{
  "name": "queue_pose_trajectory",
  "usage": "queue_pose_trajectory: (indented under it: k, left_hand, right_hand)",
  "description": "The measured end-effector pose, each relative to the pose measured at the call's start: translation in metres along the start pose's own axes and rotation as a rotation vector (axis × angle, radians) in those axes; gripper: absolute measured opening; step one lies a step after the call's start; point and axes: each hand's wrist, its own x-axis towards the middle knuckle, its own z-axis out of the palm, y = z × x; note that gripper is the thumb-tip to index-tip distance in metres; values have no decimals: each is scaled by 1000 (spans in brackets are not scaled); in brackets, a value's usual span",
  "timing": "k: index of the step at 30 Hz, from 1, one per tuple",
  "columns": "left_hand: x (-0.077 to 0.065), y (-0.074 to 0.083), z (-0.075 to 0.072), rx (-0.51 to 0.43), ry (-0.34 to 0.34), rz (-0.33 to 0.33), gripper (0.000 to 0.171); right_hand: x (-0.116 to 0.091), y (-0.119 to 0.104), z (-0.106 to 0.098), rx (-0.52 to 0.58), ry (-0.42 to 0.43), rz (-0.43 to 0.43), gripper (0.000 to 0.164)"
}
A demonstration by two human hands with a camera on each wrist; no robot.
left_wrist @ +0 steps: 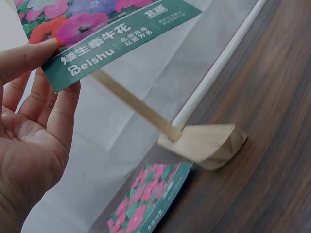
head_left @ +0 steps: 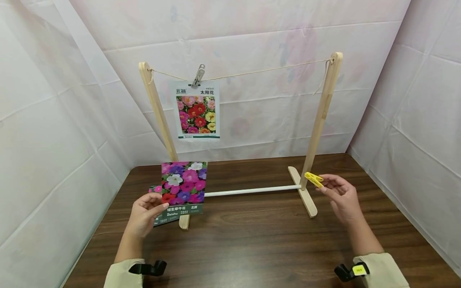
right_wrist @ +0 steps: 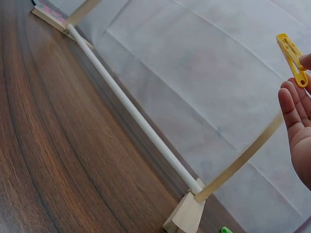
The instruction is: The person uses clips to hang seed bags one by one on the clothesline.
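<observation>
My left hand (head_left: 145, 216) pinches a flower seed packet (head_left: 184, 182) by its lower left corner, thumb on the front. Pink, purple, red and white blooms cover it above a green band. A second packet (left_wrist: 150, 199) lies on the table below it, partly hidden in the head view. On the right, my right hand (head_left: 342, 199) pinches a yellow clothespin (head_left: 314, 179) between thumb and fingers, beside the right post. From the string (head_left: 259, 71) hangs another packet (head_left: 197, 116), held at its top by a metal clip (head_left: 198, 76).
A wooden stand with a left post (head_left: 158, 110), a right post (head_left: 323, 108) and a white bottom rod (head_left: 252, 191) stands on the dark wooden table (head_left: 245, 244). White cloth (head_left: 252, 116) hangs behind. A small green object (right_wrist: 226, 230) shows near the right foot.
</observation>
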Motion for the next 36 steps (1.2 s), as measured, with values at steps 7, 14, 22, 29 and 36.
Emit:
queue_pose_trajectory:
  k: [7, 14, 22, 29, 36]
  left_hand:
    - [2, -1, 16, 24, 10, 36, 40]
    - [7, 0, 33, 55, 2, 95, 32]
    - [13, 2, 52, 65, 58, 105, 33]
    - [15, 3, 65, -7, 17, 149, 33]
    - [19, 6, 76, 2, 11, 162, 32]
  right_hand:
    - [-2, -1, 5, -43, 7, -1, 30]
    - [-4, -2, 11, -63, -27, -7, 27]
    - [-1, -4, 15, -91, -92, -8, 33]
    - [2, -6, 21, -76, -110, -21, 37]
    - [6, -8, 27, -55, -127, -48, 33]
